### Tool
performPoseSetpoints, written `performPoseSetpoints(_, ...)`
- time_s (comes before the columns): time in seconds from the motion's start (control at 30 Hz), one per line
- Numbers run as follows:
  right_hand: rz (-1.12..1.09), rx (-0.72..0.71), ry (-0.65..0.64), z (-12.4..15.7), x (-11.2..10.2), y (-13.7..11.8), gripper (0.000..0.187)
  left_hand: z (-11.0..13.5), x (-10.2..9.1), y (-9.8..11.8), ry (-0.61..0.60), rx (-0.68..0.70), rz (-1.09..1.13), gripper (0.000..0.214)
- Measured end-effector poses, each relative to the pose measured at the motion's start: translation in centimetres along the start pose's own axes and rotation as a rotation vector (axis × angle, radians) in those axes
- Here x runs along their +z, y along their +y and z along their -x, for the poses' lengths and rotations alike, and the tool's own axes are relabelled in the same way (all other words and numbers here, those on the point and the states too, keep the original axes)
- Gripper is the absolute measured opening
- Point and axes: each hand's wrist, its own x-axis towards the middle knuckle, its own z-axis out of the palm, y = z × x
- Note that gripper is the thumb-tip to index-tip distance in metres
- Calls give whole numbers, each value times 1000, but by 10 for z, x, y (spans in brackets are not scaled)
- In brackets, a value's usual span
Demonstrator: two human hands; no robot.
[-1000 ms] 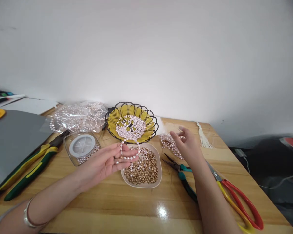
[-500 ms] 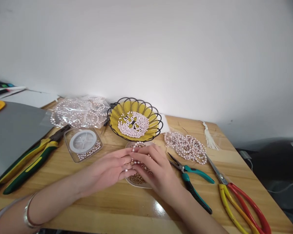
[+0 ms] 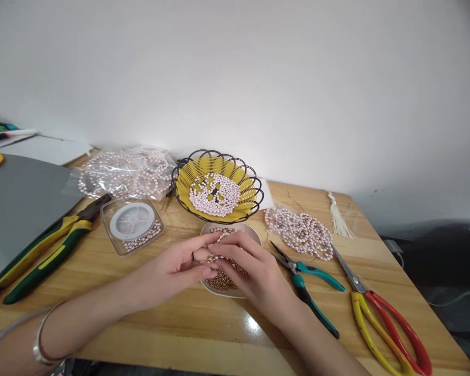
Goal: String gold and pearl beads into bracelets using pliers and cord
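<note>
My left hand [image 3: 186,261] and my right hand [image 3: 254,269] meet over a pale bowl [image 3: 254,233]. Between their fingers runs a string of small pink and gold beads [image 3: 222,237], and both hands are closed on it. Part of the strand hangs down into the bowl, and the fingers cover some of it. Small gold beads [image 3: 221,281] lie in the bowl under my hands. Just behind stands a yellow woven basket [image 3: 184,180] with a black looped rim, holding loose pink beads [image 3: 219,196].
Left are green-yellow pliers [image 3: 58,256], a clear box [image 3: 112,237] with a white spool [image 3: 132,220], and bagged bead strands [image 3: 121,175]. Right lie coiled bead strands [image 3: 300,232], teal pliers [image 3: 307,290], red-yellow scissors [image 3: 376,313] and a cream tassel [image 3: 338,219]. A wall rises behind.
My left thumb and fingers have shifted on the strand, with the thumb now lower and stretched toward my right hand. The whole view has moved slightly.
</note>
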Motion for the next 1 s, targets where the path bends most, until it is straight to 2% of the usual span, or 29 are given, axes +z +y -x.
performPoseSetpoints(0.1, 30, -41, 31, 0, -1, -3, 22, 1, 0, 2, 28, -17, -26, 60)
performPoseSetpoints(0.2, 30, -71, 76, 1, -4, -6, 23, 3, -1, 4, 31, -5, -17, 47)
performPoseSetpoints(0.43, -31, 32, 110, 0, -11, -6, 21, 2, -9, 8, 124, 44, -151, 12)
performPoseSetpoints(0.6, -112, 145, 100, 0, -10, -7, 17, 4, -7, 15, 183, 174, -292, 12)
performPoseSetpoints(0.77, -127, 193, 74, 3, -11, -4, 12, 9, -6, 14, 139, 219, -263, 11)
performPoseSetpoints(0.9, -207, 217, 94, -1, -12, -4, 10, 10, -4, 13, 91, 128, -214, 16)
performPoseSetpoints(1.0, -317, 238, 89, -2, -11, -4, 16, 7, -2, 11, 62, 54, -243, 20)
